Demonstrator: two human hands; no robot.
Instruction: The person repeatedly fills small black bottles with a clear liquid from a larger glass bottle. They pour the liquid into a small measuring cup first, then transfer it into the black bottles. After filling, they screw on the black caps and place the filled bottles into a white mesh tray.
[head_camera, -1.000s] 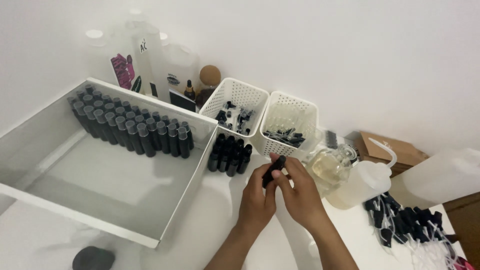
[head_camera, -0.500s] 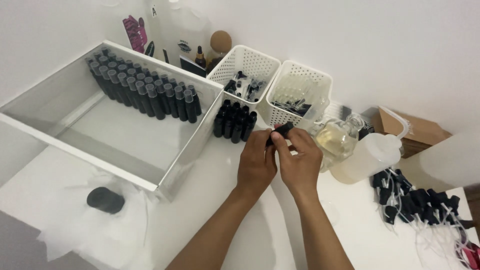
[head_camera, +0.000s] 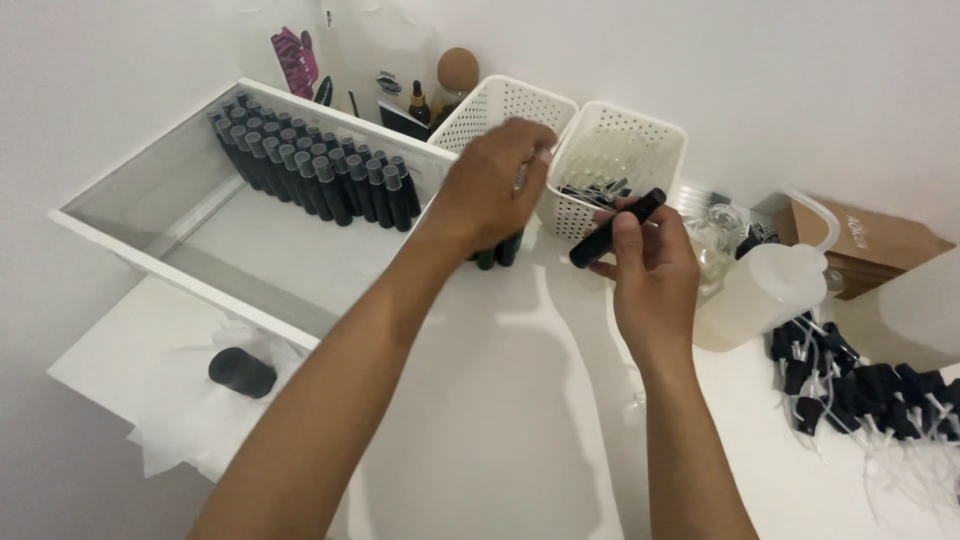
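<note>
on white table (head_camera: 500, 400) by wall: right hand (head_camera: 655, 270) grip clenched on black vial (head_camera: 617, 228); left hand (head_camera: 490, 190) grip unclear.

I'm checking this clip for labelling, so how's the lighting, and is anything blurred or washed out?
Head view: soft, even light, with faint shadows under both arms on the white tabletop. The left hand is slightly motion-blurred; the right hand and its slim black bottle look sharper. White perforated baskets nearly blend into the white wall.
</note>
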